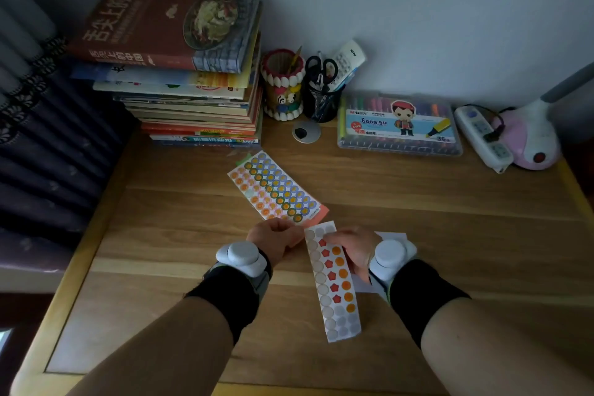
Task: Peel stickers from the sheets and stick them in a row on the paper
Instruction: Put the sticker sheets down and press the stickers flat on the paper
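The wooden surface (pixel 450 235) carries a stack of books (pixel 193 112), two pen pots (pixel 283 96), a marker box (pixel 398 125), a power strip (pixel 482 135), a lamp base (pixel 530 138), a flat sticker sheet (pixel 276 190) and white paper (pixel 390 236).

Illumination dim and cool throughout; wall (pixel 450 10) at 1 o'clock reads grey-blue; curtain (pixel 48 145) at 9 o'clock sinks to near-black. Desk (pixel 418 202) brightest at centre, with a pale sheen at 7 o'clock; sticker sheet (pixel 324 299) at 6 o'clock shows legible colour. Wide-angle bowing at the edges; corners darkened; fine detail soft, grainy.
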`<state>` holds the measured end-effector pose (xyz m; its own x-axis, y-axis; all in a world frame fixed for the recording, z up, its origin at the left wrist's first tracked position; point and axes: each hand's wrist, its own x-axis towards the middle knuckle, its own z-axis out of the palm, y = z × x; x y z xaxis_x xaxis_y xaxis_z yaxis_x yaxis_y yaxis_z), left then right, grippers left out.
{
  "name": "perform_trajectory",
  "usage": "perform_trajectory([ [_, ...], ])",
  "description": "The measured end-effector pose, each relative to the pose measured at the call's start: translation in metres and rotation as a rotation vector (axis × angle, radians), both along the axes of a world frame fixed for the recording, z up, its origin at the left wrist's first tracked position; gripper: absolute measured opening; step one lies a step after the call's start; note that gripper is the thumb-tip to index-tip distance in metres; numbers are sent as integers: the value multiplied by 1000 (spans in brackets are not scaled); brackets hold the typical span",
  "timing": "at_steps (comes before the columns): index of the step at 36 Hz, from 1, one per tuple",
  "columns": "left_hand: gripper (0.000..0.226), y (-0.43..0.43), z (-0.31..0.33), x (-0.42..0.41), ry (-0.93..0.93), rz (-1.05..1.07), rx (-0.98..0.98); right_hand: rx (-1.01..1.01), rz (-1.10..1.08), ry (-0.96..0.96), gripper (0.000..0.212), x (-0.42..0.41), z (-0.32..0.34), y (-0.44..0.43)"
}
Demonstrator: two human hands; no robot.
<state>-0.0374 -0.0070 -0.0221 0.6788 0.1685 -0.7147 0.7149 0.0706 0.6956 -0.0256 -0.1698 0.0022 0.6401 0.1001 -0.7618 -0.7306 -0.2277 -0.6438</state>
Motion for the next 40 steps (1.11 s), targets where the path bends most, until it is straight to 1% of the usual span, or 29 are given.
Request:
perform_trajectory([
  [6,18,-3,5,-1,-5,-10,-90,-80,90,-39,25,6,1,-1],
  [9,20,-3,4,-2,3,-46,-87,-101,132,-37,23,7,0,0],
  [13,19,-4,1,-3,-4,-85,-80,-118,209,-65,13,6,0,2],
  [16,14,-5,1,-3,-1,-75,-113,-128,247,-91,15,5,3,2],
  [19,12,-5,2,-3,7,-26,-153,-125,206,-120,20,5,4,1],
  [21,15,-6,3,-3,7,12,-184,-131,193,-123,21,7,3,0],
  [24,22,-6,4,-2,-3,72,-193,-92,178,-39,25,9,1,-1],
  [26,24,-5,3,-1,-8,91,-176,-74,167,25,18,10,0,-2],
  [28,24,-3,2,0,-11,104,-173,-88,161,42,5,11,-2,-2],
  [29,24,-2,1,0,-10,109,-177,-111,150,36,3,12,-2,-2],
  [33,24,0,-2,0,-5,93,-149,-136,83,-19,7,17,-4,-3],
  [36,23,1,-3,-2,-6,85,-145,-145,88,-44,12,17,-5,-3],
  [39,24,0,-3,-1,-9,99,-148,-86,95,-21,15,16,-2,-1],
  [40,24,0,-2,-1,-11,110,-153,-61,95,3,12,15,0,-1],
])
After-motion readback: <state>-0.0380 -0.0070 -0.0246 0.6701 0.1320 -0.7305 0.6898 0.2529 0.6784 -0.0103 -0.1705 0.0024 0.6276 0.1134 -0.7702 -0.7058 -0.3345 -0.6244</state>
